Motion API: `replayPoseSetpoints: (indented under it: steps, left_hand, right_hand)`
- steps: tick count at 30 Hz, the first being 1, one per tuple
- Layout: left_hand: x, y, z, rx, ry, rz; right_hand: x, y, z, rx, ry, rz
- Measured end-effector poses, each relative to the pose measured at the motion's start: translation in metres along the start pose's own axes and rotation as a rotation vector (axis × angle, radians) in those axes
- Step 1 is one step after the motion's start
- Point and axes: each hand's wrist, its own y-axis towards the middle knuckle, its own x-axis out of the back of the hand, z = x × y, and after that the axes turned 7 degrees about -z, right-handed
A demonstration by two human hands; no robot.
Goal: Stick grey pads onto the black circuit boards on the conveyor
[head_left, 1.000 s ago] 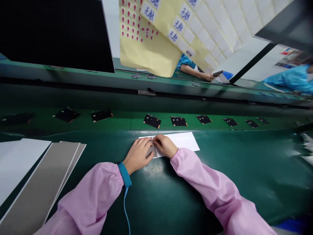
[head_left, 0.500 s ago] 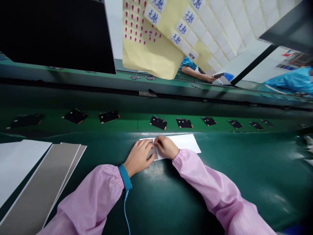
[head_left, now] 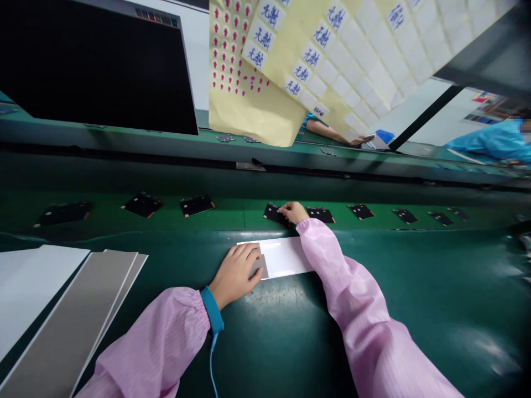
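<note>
My left hand [head_left: 236, 273] lies palm down with its fingers stretched over the left end of a strip. The strip has a white, glossy part [head_left: 286, 257] and a grey part [head_left: 264, 270] partly under my fingers. A blue wrist band with a thin cord circles my left wrist. Beyond the strip, my right hand [head_left: 295, 212] has its fingertips pinched over the right side of a flat black panel [head_left: 271, 212] on the green belt. Whatever sits in that pinch is too small or hidden to make out.
Several more black panels, one of them a panel [head_left: 320, 215] beside my right hand, lie along the belt [head_left: 232, 213]. Grey and white sheets [head_left: 83, 304] rest at the left. A dark screen [head_left: 99, 72] and sticker sheets [head_left: 257, 119] hang above. People in blue sleeves [head_left: 489, 141] sit opposite.
My right hand has left the strip and moved forward onto a black panel, uncovering more white strip. The panels on the belt have shifted right. My left hand stays on the strip.
</note>
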Motion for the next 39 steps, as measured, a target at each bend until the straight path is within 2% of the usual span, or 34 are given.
replayPoseSetpoints:
  steps: [12,16,19,22,25,27,29,32,36,39]
  left_hand:
    - [-0.001,0.0,0.001,0.003,0.005,0.0]
    - [-0.002,-0.001,0.001,-0.002,0.006,-0.005]
    - [-0.001,-0.001,0.0,-0.007,0.005,-0.017]
    - [-0.001,0.0,0.001,-0.013,0.011,-0.023]
    - [-0.003,0.0,0.003,-0.035,0.02,-0.03]
    - [-0.006,-0.001,0.007,-0.053,0.03,-0.041]
    - [-0.009,-0.002,0.01,-0.068,0.04,-0.056]
    - [-0.012,-0.002,0.013,-0.081,0.049,-0.063]
    - [-0.011,-0.002,0.012,-0.1,0.067,-0.048]
    - [-0.01,-0.002,0.012,-0.103,0.071,-0.044]
  right_hand:
    - [0.023,-0.005,0.005,-0.003,-0.255,0.058]
    - [0.025,-0.006,0.003,-0.02,-0.301,0.025]
    - [0.024,-0.008,-0.004,-0.01,-0.31,-0.06]
    - [0.025,-0.016,-0.014,0.089,-0.328,-0.171]
    - [0.027,-0.031,-0.017,0.252,-0.443,-0.17]
    - [0.028,-0.04,-0.011,0.296,-0.561,-0.087]
    - [0.028,-0.046,-0.001,0.259,-0.649,0.012]
    - [0.031,-0.047,0.012,0.171,-0.68,0.043]
    - [0.041,-0.059,0.021,0.077,-0.679,-0.013]
    - [0.029,-0.095,0.03,0.169,-0.607,-0.155]
